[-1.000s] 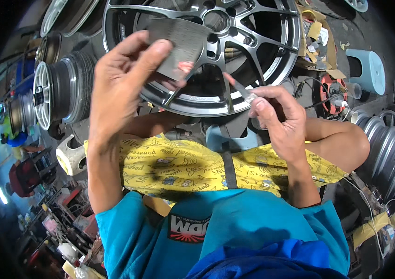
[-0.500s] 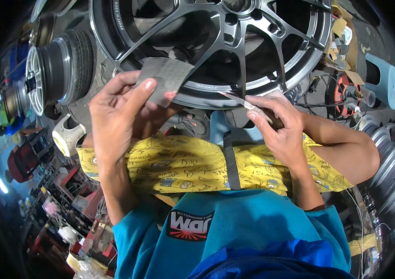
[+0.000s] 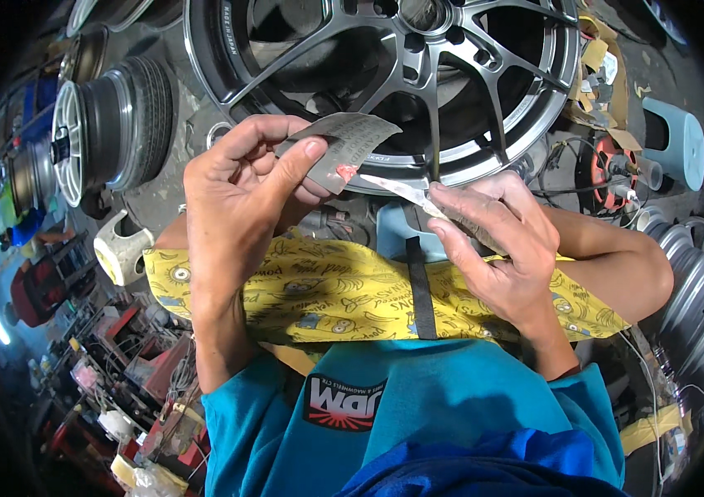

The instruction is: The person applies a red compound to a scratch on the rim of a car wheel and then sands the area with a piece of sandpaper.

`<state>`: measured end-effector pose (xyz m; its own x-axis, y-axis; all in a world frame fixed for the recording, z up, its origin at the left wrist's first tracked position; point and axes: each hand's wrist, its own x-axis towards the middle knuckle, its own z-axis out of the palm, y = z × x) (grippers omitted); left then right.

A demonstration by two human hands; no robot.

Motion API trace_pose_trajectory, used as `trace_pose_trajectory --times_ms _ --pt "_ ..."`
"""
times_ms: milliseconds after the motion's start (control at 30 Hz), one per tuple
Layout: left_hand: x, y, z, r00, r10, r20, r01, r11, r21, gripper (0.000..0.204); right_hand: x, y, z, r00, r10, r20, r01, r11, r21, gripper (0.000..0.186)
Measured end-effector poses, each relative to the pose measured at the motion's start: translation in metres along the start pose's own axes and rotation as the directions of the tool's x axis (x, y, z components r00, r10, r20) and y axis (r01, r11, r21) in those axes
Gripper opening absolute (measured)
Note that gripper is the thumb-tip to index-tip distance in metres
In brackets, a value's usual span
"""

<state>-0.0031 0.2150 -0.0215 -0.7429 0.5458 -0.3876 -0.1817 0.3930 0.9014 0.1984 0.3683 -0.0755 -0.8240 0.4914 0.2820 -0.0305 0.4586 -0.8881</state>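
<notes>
My left hand point(image 3: 244, 182) pinches a curled grey piece of sandpaper point(image 3: 356, 132), its printed back facing up, between thumb and fingers. A small dab of pinkish-red paste point(image 3: 346, 172) sits on the sheet's lower corner. In my right hand point(image 3: 505, 248) is a small putty knife point(image 3: 401, 190) with a narrow, pale-smeared blade. Its tip points left, close beside the paste; whether they touch I cannot tell. My fingers hide much of the handle. Just beyond both hands lies a grey multi-spoke alloy wheel point(image 3: 430, 108), its lower rim partly covered by the sheet.
A wheel with a tyre point(image 3: 138, 124) stands at left, near a whitish stool point(image 3: 120, 244). Blue stools stand at right point(image 3: 683, 145) and beneath the wheel's near edge point(image 3: 406, 232). A red cable reel point(image 3: 609, 174), a cardboard box point(image 3: 604, 91) and stacked rims point(image 3: 675, 273) line the right.
My left hand has brought the sandpaper rightward and tilted it. The right hand has turned the putty knife, its tip moving left to the paste. The view has shifted slightly.
</notes>
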Motion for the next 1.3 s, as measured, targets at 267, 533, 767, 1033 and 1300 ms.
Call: trace_pose_trajectory --times_ms 267,533,767,1033,1300 --pt "-0.0050 0.0029 -0.0031 0.999 0.042 0.008 -0.042 0.994 0.100 0.020 0.0019 -0.0049 0.0020 0.999 -0.045 -0.009 0.044 0.999 -0.025 0.036" --pt "-0.0063 0.0010 -0.0028 0.998 0.058 0.013 -0.059 0.993 0.103 0.021 0.0016 -0.0044 0.0019 0.999 -0.051 0.003 0.051 0.998 -0.041 0.037" --pt "-0.0065 0.0039 -0.0014 0.998 0.062 0.015 -0.063 0.991 0.118 0.019 0.0025 -0.0033 0.0032 0.999 -0.035 0.010 0.035 0.999 -0.021 0.036" --pt "-0.0033 0.0012 -0.0019 0.997 0.077 0.007 -0.077 0.996 0.050 0.019 0.0009 -0.0014 -0.0037 0.977 0.208 0.038 -0.211 0.965 0.157 0.026" --pt "-0.0020 -0.0005 -0.0037 0.989 0.140 0.040 -0.143 0.986 0.087 0.020 0.0036 -0.0080 0.0007 0.998 0.054 0.043 -0.057 0.994 0.096 0.027"
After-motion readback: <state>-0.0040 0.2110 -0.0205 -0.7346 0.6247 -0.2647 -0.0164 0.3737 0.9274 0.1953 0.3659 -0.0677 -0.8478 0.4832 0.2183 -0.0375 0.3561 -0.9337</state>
